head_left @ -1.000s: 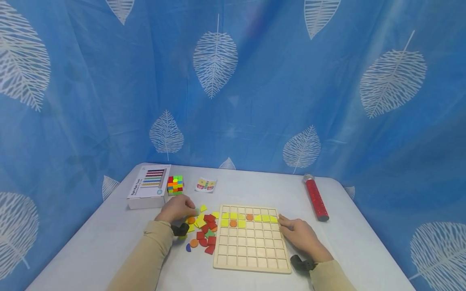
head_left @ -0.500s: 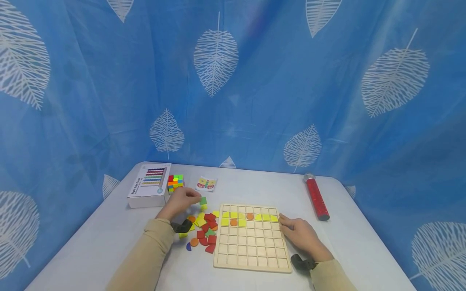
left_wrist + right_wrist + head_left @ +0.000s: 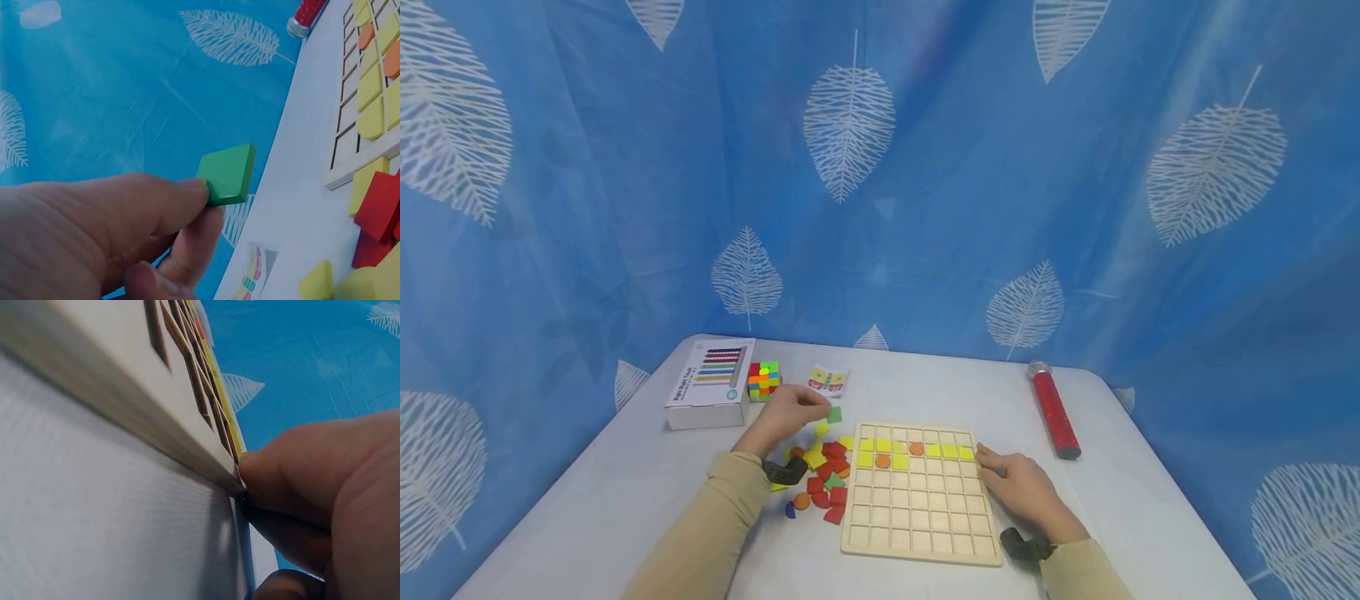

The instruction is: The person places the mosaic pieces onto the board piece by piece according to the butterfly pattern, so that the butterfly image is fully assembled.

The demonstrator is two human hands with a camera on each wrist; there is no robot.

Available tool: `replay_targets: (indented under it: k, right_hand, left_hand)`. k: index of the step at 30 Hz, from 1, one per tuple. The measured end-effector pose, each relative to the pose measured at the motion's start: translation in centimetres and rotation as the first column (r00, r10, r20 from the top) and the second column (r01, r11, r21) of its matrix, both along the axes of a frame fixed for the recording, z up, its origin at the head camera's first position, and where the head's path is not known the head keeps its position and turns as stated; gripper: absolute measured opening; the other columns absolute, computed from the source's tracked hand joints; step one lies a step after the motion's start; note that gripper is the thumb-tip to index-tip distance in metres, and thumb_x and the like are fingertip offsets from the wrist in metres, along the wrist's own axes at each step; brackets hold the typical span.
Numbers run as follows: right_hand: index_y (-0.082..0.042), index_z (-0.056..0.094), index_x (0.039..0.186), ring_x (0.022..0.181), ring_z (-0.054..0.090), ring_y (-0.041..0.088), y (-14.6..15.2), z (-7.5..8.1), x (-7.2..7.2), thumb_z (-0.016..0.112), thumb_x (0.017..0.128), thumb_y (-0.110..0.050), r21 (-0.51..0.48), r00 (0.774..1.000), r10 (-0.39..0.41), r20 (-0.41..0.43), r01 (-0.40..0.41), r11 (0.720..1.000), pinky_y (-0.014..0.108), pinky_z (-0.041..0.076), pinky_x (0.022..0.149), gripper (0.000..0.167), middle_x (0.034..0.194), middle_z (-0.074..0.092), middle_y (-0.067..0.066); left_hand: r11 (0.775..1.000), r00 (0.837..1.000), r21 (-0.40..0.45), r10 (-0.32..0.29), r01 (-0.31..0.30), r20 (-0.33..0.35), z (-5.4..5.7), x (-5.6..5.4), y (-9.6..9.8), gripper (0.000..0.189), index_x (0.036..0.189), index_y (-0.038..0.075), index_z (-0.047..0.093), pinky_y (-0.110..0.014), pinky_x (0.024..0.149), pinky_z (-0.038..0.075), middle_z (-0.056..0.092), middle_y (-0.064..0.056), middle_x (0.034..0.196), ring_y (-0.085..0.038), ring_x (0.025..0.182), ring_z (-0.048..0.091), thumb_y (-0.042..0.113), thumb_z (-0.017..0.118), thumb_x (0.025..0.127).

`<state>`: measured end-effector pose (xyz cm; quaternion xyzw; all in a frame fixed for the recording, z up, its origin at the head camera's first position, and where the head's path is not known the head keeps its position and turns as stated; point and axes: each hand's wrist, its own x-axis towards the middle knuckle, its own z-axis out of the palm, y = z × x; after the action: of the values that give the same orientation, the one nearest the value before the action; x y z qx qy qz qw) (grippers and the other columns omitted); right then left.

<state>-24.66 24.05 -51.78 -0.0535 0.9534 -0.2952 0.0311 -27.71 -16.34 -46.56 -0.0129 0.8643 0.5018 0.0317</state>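
A green square tile [image 3: 227, 175] is pinched between thumb and fingers of my left hand [image 3: 786, 414], raised above the loose tiles. On the table lies a wooden grid board [image 3: 919, 556]; yellow tiles [image 3: 900, 461] and orange round tiles [image 3: 917, 448] fill some of its upper cells. My right hand [image 3: 1021, 492] grips the board's right edge near the upper corner. In the right wrist view its thumb meets the rim, with the fingers lower and partly in shadow. Left of the board, red tiles [image 3: 838, 497] lie heaped with yellow, orange, green and blue ones.
Behind the left hand lies a small printed picture card [image 3: 828, 381]. A puzzle cube [image 3: 763, 381] stands against a white box [image 3: 710, 383] at the back left. A red microphone-like stick [image 3: 1056, 414] lies at the right. A blue leaf-patterned curtain [image 3: 940, 208] hangs behind the table.
My left hand has lifted the green square tile from the pile, moving up and then rightward with it. The right hand and the board stay in place.
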Motion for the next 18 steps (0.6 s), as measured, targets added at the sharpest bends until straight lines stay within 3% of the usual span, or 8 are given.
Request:
replay_targets:
  k: [11, 18]
  right_hand:
    - [-0.013, 0.065, 0.138, 0.143, 0.047, 0.035, -0.1, 0.1, 0.0, 0.065, 0.098, -0.027, 0.005, 1.0, 0.003, 0.005, -0.003, 1.0, 0.058, 0.037, 0.115, 0.042, 0.151, 0.055, 0.0]
    - [-0.014, 0.067, 0.137, 0.143, 0.048, 0.035, -0.2, 0.0, 0.1, 0.066, 0.097, -0.026, -0.007, 1.0, -0.003, -0.004, 0.003, 1.0, 0.059, 0.037, 0.115, 0.041, 0.151, 0.056, -0.001]
  left_hand:
    - [0.999, 1.0, -0.037, -0.021, 0.021, -0.015, -0.6, -0.1, 1.8, 0.017, 0.101, 0.017, 0.077, -0.043, 0.09, 0.053, 0.069, -0.002, 0.106, -0.024, 0.099, 0.059, 0.031, 0.078, 0.091]
    - [0.995, 0.994, -0.044, -0.096, 0.093, -0.061, -1.1, 0.5, 4.2, 0.015, 0.098, 0.016, 0.077, -0.038, 0.082, 0.054, 0.07, 0.0, 0.1, -0.02, 0.091, 0.06, 0.029, 0.077, 0.092]
